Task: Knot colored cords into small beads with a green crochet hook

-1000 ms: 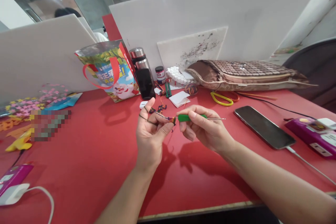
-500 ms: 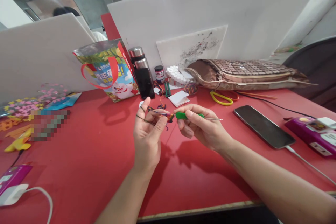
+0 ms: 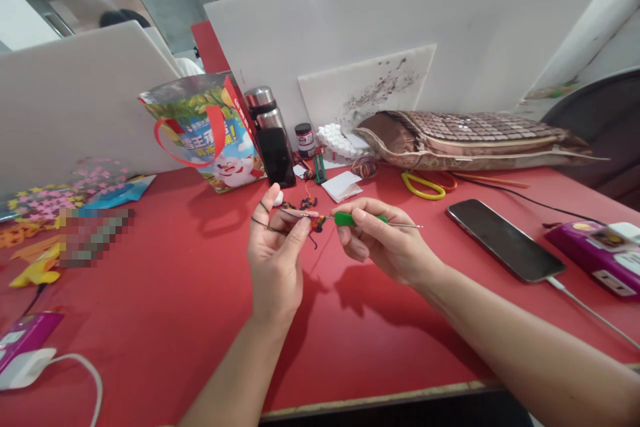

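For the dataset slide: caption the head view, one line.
Left hand pinches multicolored yarn work while the right hand holds a green-handled hook above a red table.

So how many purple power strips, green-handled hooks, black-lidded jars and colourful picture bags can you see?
Purple plastic power strips: 2
Green-handled thin metal hook: 1
Small black-lidded jar: 1
Colourful picture bag with red straps: 1
Total: 5

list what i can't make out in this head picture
In the head view:
Yarn piece: stitches too small, partly covered by left grip.
Green-handled hook: part of handle hidden by right grip.
Left-hand purple box: cut off by picture edge.
Pixelated patch: contents blurred out.
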### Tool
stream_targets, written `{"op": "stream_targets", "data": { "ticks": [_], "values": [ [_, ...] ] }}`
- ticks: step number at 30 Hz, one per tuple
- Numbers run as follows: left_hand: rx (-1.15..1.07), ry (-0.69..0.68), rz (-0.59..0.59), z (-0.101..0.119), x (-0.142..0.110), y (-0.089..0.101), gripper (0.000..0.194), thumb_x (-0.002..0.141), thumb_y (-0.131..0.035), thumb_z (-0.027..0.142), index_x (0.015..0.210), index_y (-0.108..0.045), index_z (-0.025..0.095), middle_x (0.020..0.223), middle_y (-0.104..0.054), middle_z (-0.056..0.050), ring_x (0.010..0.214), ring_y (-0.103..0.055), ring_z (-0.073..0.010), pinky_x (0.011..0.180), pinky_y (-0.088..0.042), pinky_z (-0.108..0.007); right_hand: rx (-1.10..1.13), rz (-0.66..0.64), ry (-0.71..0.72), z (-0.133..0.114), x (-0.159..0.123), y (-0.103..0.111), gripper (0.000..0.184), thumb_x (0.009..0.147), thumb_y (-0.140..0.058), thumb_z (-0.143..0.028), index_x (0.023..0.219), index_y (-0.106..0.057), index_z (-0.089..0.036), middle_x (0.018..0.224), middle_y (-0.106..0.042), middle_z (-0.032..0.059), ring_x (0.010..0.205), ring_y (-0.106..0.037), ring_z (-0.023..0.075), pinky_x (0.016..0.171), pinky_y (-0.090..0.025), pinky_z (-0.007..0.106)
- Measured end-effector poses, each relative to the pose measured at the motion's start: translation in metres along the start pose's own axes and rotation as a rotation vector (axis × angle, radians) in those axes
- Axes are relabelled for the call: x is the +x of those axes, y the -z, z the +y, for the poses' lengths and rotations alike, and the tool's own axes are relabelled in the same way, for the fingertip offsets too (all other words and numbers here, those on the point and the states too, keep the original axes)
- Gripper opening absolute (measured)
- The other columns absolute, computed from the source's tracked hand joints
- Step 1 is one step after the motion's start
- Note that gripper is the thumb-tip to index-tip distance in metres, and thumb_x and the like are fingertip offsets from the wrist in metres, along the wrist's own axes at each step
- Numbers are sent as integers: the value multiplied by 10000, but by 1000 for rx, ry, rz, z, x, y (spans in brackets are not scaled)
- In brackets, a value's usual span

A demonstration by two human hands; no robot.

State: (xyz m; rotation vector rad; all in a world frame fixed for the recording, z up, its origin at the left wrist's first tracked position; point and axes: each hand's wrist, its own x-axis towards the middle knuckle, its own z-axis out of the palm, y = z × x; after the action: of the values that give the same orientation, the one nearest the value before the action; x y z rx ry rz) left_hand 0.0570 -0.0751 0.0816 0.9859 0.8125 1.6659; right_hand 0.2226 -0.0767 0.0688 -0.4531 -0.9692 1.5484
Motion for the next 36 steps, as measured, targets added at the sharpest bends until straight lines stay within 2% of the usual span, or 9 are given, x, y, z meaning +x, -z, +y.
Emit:
{"op": "stream_targets", "data": {
  "ticks": [6,9,12,16,19,24,30,36],
  "values": [
    [-23,9,-29,0,0,-1,568,794,-917,189,1309,-696,281,956,-808,14,863,-769,-143,863,-603,-285,0,3,-9,1,1,1,252,941,-814,-433,1015,-779,-194,766,-717,13,497,-476,85,510,-431,278],
    [-13,34,-41,-1,-1,-3,634,767,-936,173,1332,-669,280,973,-805,19,861,-768,-133,883,-604,-284,-55,-13,43,2,-1,1,235,977,-781,-422,1058,-776,-201,781,-722,17,513,-509,94,527,-457,285],
    [3,68,-53,-1,0,-3,689,743,-959,175,1346,-641,273,913,-792,40,832,-763,-123,862,-603,-268,-284,-57,167,1,-5,0,216,1038,-707,-362,1175,-775,-210,807,-722,25,563,-566,117,566,-494,296],
    [25,92,-97,1,0,-1,699,752,-969,211,1361,-629,270,871,-792,35,820,-762,-131,837,-595,-263,-742,-178,474,-4,-12,-2,265,1063,-627,-210,1300,-744,-218,872,-724,52,658,-610,153,637,-535,316],
    [10,87,-116,3,-1,-1,703,769,-965,232,1382,-623,271,850,-798,24,845,-775,-152,876,-601,-294,-922,-264,633,-7,-14,-2,311,1061,-589,-134,1344,-693,-209,899,-722,74,754,-655,188,693,-560,327],
    [-4,79,-131,4,-2,-3,697,774,-967,245,1380,-621,261,848,-806,18,838,-780,-151,868,-602,-286,-1027,-293,715,-7,-15,-2,314,1067,-570,-118,1357,-644,-213,931,-729,87,778,-687,196,697,-583,308],
    [-20,75,-179,5,-4,-2,688,802,-952,254,1393,-602,265,830,-805,27,813,-776,-124,829,-596,-237,-1165,-303,916,-4,-15,-1,272,1083,-518,-98,1340,-592,-148,965,-726,117,847,-713,208,730,-626,308],
    [-16,80,-196,3,-4,0,624,796,-943,221,1346,-655,275,877,-776,31,824,-745,-118,817,-589,-240,-1168,-266,870,0,-13,0,361,1069,-542,-94,1423,-565,-155,998,-751,123,798,-692,198,707,-620,309]
  ]
}}
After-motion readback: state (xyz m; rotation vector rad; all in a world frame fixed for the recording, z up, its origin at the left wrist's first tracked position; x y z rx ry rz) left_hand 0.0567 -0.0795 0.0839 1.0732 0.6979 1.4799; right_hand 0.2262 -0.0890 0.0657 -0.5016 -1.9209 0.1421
